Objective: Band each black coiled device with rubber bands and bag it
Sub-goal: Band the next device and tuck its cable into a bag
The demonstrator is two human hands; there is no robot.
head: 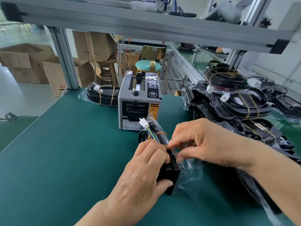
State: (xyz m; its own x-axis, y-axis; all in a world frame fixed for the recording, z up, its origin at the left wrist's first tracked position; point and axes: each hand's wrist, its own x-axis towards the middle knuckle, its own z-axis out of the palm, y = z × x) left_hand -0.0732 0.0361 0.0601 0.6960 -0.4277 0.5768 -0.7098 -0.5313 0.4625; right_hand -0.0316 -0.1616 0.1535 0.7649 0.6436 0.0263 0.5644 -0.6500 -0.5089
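A black coiled device (168, 173) stands on edge on the green mat, with coloured wires and a white connector (143, 122) at its far end. My left hand (143, 173) grips its near part, thumb underneath. My right hand (200, 142) pinches a tan rubber band (161, 133) at the device's top, beside a band wrapped round the far end. A clear plastic bag (190, 175) lies crumpled against the device's right side.
A grey tape dispenser (138, 101) stands just behind the device. One bagged, banded device (102, 95) lies at the back left. A large pile of bagged devices (241, 101) fills the right side. The mat's left edge (32, 124) drops to the floor.
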